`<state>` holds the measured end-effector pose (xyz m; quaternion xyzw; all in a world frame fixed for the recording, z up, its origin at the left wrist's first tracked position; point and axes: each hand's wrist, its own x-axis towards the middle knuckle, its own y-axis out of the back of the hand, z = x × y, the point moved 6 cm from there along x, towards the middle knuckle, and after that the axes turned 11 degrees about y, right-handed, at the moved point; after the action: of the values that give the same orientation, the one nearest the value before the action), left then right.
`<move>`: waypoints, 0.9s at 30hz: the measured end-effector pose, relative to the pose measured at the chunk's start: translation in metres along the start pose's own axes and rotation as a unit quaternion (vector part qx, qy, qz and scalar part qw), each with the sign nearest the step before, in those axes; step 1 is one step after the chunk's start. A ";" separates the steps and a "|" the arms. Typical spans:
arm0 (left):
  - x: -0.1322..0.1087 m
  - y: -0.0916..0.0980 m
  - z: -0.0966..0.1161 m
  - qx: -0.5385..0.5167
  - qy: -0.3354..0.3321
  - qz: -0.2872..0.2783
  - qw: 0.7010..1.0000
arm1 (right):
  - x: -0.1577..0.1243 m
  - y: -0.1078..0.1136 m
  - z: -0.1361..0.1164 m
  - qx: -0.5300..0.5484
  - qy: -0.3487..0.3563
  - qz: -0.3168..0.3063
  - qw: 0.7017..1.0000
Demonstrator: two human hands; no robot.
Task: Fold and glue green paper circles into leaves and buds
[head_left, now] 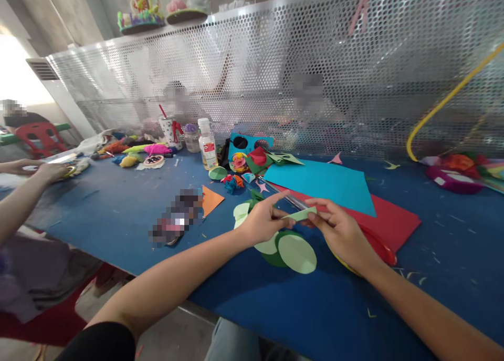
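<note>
My left hand (264, 220) and my right hand (342, 230) both pinch a small folded light green paper piece (301, 214) held just above the blue table (118, 208). Thumb and fingers of each hand press together on its ends. Below the hands lie light green paper discs (296, 253) overlapping a darker green one. Red-handled scissors (378, 245) lie under my right wrist on a red paper sheet (394, 222). A cyan sheet (323, 183) lies beyond the hands.
A glue bottle (207, 150), a cup with tools (170, 130) and coloured paper scraps (236, 178) sit further back. Another person's hand (53, 170) works at the far left. A perforated metal screen (315, 72) walls the table's far side. A yellow tube (441, 106) curves at right.
</note>
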<state>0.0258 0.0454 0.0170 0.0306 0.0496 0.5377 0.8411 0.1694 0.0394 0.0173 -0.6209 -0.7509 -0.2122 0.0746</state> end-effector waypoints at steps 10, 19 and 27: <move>0.004 0.005 -0.006 -0.052 0.004 -0.015 0.999 | 0.001 0.011 -0.002 -0.058 0.021 0.050 0.997; 0.006 0.008 -0.008 -0.045 0.027 0.026 0.998 | -0.006 0.005 -0.014 -0.168 0.127 0.066 0.975; 0.003 0.005 -0.003 0.059 0.052 0.024 0.997 | -0.005 -0.007 -0.010 -0.210 0.117 -0.053 0.969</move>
<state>0.0223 0.0507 0.0149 0.0533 0.1240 0.5551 0.8208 0.1621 0.0297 0.0225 -0.5525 -0.7076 -0.4400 0.0189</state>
